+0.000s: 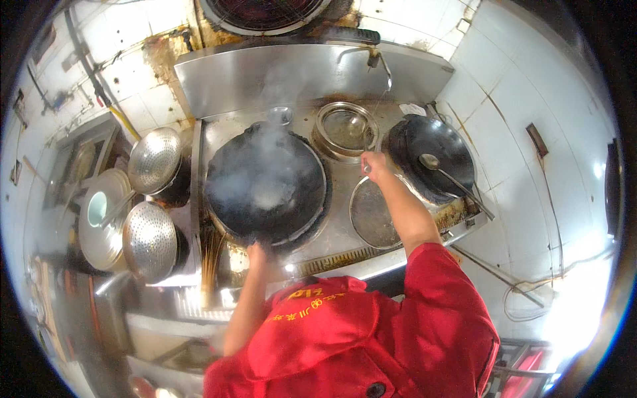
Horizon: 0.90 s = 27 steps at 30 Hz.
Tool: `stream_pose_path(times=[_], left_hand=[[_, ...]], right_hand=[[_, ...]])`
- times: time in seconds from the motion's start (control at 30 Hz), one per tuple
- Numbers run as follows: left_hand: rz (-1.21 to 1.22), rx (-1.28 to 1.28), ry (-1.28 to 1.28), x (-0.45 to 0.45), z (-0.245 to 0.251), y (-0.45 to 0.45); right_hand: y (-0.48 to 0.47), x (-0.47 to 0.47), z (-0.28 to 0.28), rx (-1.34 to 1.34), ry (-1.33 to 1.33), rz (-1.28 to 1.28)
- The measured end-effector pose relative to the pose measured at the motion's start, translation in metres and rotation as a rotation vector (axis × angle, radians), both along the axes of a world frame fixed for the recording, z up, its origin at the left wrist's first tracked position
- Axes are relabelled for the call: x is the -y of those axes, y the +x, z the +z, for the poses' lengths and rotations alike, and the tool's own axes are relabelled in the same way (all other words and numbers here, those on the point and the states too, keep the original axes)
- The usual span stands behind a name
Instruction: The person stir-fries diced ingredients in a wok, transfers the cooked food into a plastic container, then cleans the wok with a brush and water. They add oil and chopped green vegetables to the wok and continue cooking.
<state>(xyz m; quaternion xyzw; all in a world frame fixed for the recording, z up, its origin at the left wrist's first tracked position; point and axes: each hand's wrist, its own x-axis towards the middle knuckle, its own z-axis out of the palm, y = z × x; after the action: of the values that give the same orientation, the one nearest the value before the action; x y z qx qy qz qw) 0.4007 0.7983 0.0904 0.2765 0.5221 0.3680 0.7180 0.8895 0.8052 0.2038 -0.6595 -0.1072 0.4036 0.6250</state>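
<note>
A large black wok [264,214] sits on the steel range, with whitish steam or smoke rising from it. My left hand [257,256] is closed at its near rim, on what looks like the wok's handle; the grip is partly hidden. Further right, my right hand [374,165] grips a metal ladle [369,140] by its handle. The ladle reaches into a round metal pot [324,142] at the back, which contains a liquid. Just below my right hand lies a round mesh strainer [375,214], partly covered by my forearm.
A second black wok [453,149] at the right holds another ladle [443,171]. Two perforated metal strainers [155,159] stand at the left near stacked plates [87,234] and a bamboo brush [211,258]. A faucet [385,69] projects over the range from the steel backsplash [298,72].
</note>
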Motion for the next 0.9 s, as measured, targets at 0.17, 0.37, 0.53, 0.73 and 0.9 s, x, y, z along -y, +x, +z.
stream_pose_path(times=[0.17,0.37,0.53,0.73,0.9], left_hand=[[0.108,0.129,-0.074,0.003,-0.006,0.008],[0.081,0.156,-0.143,0.007,-0.004,0.008],[0.019,0.248,-0.15,0.001,0.003,0.002],[-0.194,0.423,0.021,-0.006,-0.019,-0.009],[-0.566,-0.187,0.398,-0.038,-0.05,-0.031]], right_hand=[[-0.042,0.037,0.012,-0.802,0.375,0.02],[-0.127,0.113,0.059,-0.833,0.449,0.187],[-0.186,0.161,0.069,-0.876,0.33,0.275],[-0.287,0.181,0.021,-0.513,0.204,0.212],[-0.34,0.239,-0.017,-0.063,-0.033,0.131]])
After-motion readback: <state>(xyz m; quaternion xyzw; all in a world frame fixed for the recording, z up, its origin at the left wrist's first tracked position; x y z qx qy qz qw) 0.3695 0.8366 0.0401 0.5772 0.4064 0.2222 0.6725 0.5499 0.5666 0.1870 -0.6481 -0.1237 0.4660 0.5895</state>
